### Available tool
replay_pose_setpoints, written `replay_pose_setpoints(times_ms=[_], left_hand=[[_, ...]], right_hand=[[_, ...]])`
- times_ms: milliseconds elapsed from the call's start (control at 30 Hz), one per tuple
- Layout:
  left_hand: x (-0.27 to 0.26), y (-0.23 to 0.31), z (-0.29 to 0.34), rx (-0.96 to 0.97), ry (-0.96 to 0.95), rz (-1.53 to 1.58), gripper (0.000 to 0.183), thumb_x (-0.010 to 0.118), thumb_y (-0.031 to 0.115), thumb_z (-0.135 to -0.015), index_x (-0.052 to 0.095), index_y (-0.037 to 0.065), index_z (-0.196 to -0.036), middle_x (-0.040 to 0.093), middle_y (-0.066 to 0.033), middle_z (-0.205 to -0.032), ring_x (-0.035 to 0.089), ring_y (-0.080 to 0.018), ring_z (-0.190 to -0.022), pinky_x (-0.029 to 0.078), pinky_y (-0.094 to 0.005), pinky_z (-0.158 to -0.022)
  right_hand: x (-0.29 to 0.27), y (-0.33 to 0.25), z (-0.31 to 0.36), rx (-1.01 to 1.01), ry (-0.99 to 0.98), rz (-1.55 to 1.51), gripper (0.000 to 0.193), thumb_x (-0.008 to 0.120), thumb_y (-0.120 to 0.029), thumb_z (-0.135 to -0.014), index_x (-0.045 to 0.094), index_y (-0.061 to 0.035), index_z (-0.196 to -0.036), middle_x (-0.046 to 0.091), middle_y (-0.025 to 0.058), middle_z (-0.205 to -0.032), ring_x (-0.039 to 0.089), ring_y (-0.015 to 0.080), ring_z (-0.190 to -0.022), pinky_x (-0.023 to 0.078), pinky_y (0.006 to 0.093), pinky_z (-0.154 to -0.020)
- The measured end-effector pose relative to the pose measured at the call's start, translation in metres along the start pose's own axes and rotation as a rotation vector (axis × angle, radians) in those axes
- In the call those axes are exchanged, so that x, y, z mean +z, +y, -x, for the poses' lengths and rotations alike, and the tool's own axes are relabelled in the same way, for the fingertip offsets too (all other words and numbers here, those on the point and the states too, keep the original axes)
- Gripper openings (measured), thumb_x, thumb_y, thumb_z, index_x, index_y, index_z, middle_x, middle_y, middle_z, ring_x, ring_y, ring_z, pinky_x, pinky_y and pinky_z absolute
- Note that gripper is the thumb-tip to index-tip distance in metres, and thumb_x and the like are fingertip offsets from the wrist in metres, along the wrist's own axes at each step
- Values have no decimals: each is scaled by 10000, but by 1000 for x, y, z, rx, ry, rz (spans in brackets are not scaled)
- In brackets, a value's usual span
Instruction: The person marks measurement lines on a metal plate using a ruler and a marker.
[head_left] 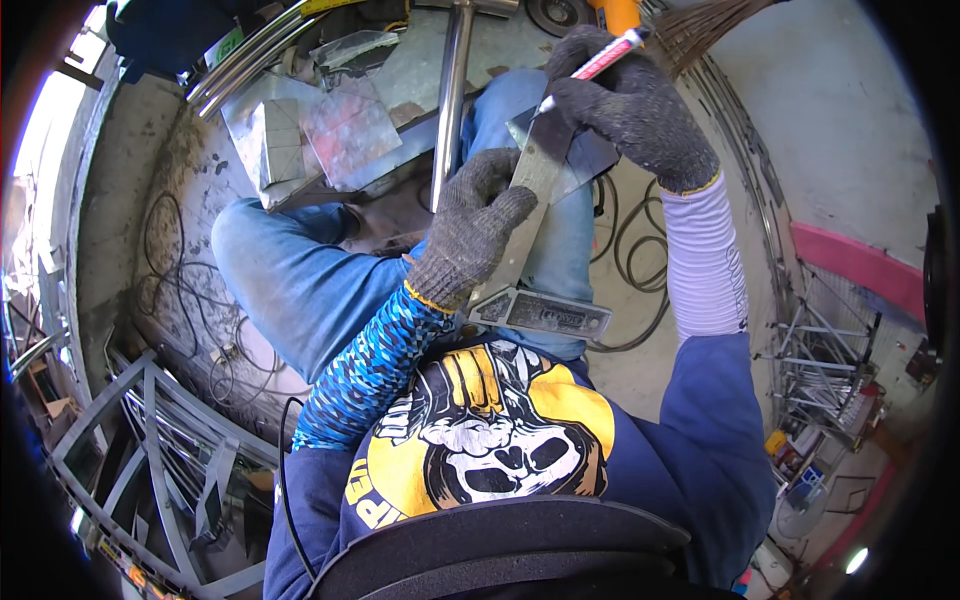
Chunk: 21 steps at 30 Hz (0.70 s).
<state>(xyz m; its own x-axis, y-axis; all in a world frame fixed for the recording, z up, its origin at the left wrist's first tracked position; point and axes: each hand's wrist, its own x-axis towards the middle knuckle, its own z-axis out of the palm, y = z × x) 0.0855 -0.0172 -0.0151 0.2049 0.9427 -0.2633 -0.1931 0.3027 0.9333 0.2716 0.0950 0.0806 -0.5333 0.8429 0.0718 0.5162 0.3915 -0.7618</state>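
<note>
My left hand [465, 232], in a dark grey knitted glove, is closed on the blade of a metal try square [522, 232]. The square's stock [545, 312] lies near my belly, and its blade slants up and away over my right thigh. In my right hand [645, 112], gloved likewise, is a white and red marker pen [608, 56], its white tip end pointing down near the far end of the blade. Under the blade there is a small flat metal plate [588, 160], resting over my jeans and partly hidden by the square and my right hand.
A shiny metal tube [455, 95] stands beyond my left hand. Sheet metal pieces [350, 130] lie on a work surface at the far left. Black cables [640, 250] coil on the floor. Grey metal frames [150, 450] lean at near left; a twig broom [705, 35] lies far right.
</note>
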Motion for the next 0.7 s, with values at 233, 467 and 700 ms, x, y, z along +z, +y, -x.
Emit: replay_pose_setpoints(times_ms=[233, 467, 700], left_hand=[[-3, 4, 1, -103, -53, -16, 465, 676, 105, -872, 566, -42, -1299, 678, -116, -1151, 646, -165, -1011, 524, -311, -884], [1, 0, -1, -23, -15, 58, 385, 673, 92, -871, 606, -32, -1229, 686, -77, -951, 626, -113, -818, 517, -274, -739], [1, 1, 0, -29, -11, 52, 382, 674, 87, -872, 604, -31, -1229, 686, -82, -980, 629, -115, -834, 519, -275, -749]], right_hand=[[10, -6, -14, 196, -128, -14, 430, 748, -423, -864, 723, -43, -1065, 709, 165, -948, 704, 275, -882, 549, 395, -813], [15, -1, -19, 168, -248, 93, 467, 724, -451, -883, 714, -33, -1091, 686, 202, -1018, 692, 311, -940, 538, 417, -862], [12, -9, -18, 215, -248, 152, 493, 705, -466, -892, 699, -32, -1126, 669, 216, -1055, 677, 336, -978, 526, 430, -894]])
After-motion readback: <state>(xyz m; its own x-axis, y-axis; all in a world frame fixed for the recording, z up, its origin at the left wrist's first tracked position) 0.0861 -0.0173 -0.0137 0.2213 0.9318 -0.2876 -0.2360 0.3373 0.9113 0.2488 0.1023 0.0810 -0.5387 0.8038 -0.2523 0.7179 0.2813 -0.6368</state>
